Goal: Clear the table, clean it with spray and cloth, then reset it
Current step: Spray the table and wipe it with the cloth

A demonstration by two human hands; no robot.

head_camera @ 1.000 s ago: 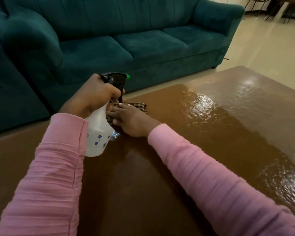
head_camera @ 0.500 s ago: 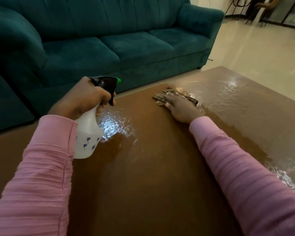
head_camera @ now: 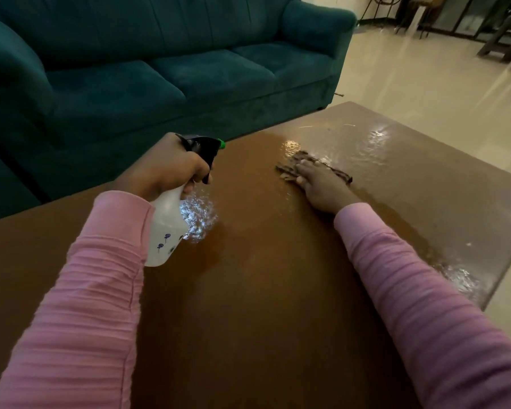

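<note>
Table (head_camera: 263, 305) of glossy brown wood fills the lower part of the head view, its top bare except for wet patches that catch the light, a cloth and a spray bottle held just above it. A person in pink ribbed sleeves (head_camera: 80, 305) reaches over it with both arms. The left hand (head_camera: 165, 169) is clenched around the neck of the spray bottle (head_camera: 167, 225), a white plastic one printed with small purple flowers, its black trigger head and green nozzle tip pointing toward the far side of the table; one finger lies on the trigger. The bottle is tilted and held above the near-left part of the tabletop, beside a shining wet patch (head_camera: 199, 216). The right hand (head_camera: 322, 184) lies flat, fingers stretched, pressing down on the cloth (head_camera: 292, 169), a crumpled brownish checked rag, which sits on the far middle of the tabletop at the edge of a broad wet sheen. More glistening wet marks show near the far right corner and along the right edge. Behind the table stands a dark teal sofa (head_camera: 160, 69), and to the right stretches a pale polished floor (head_camera: 425, 84) with dark chair legs at the top of the view.
</note>
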